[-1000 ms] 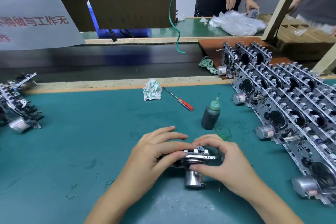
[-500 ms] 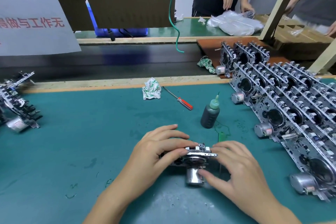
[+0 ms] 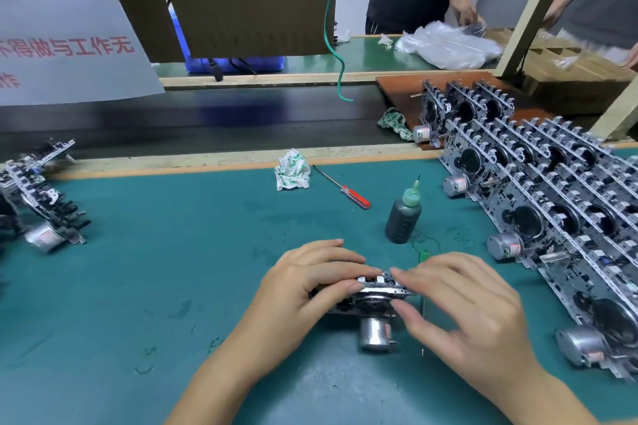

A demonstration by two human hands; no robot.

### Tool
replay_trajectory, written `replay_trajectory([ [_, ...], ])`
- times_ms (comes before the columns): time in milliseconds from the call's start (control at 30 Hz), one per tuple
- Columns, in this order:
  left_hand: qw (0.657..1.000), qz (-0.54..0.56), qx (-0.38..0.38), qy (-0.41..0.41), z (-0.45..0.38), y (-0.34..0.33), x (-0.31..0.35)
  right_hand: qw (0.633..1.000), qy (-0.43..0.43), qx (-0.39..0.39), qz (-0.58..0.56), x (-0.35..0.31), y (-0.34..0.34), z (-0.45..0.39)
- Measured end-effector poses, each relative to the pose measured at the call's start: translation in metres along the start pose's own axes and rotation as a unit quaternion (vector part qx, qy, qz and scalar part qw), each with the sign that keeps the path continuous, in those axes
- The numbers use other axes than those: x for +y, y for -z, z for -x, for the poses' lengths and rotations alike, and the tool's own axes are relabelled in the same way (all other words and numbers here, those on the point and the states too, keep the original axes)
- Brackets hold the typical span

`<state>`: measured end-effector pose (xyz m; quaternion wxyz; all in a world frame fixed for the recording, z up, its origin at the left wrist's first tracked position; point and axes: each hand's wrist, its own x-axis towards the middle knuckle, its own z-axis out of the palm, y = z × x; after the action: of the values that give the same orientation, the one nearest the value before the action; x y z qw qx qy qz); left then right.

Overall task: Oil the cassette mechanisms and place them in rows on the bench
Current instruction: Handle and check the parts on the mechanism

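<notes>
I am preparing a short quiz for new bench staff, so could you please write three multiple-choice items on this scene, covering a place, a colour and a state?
1. Where do the finished rows of mechanisms stand?
A. right of the hands
B. left of the hands
C. on the far bench

2. What colour is the screwdriver handle?
A. blue
B. red
C. yellow

3. How is the oil bottle?
A. lying down
B. held
C. standing, untouched

Answers: 1 A, they line the mat's right side. 2 B, its grip is red. 3 C, both hands are on the cassette mechanism.

Red-handled screwdriver [image 3: 345, 189] beside crumpled rag [image 3: 291, 175], near the wooden edge strip [image 3: 207, 162]
</notes>
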<state>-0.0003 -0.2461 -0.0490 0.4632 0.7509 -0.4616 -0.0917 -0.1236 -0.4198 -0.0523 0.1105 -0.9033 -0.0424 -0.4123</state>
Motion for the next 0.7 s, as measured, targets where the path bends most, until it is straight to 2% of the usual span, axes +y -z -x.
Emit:
replay_trajectory([
  [167, 1.0, 0.005, 0.002, -0.007, 0.001, 0.0, -0.002, 0.998, 0.045, -0.014, 0.032, 0.004, 0.005, -0.007],
  [300, 1.0, 0.005, 0.006, -0.008, 0.0, -0.002, -0.002, 0.999, 0.036, -0.018, 0.026, 0.002, 0.005, -0.012],
  [467, 0.999, 0.036, 0.001, -0.022, 0.0, 0.001, 0.0, 0.997, 0.029, -0.066, 0.029, -0.006, 0.001, -0.031],
  [600, 0.995, 0.005, 0.089, -0.037, 0.007, 0.005, 0.003, 0.986, 0.056, -0.153, 0.022, -0.012, 0.001, -0.05],
  [700, 0.983, -0.09, 0.145, -0.06, 0.012, 0.013, 0.004, 0.969, 0.081, -0.23, 0.029, -0.013, 0.002, -0.061],
])
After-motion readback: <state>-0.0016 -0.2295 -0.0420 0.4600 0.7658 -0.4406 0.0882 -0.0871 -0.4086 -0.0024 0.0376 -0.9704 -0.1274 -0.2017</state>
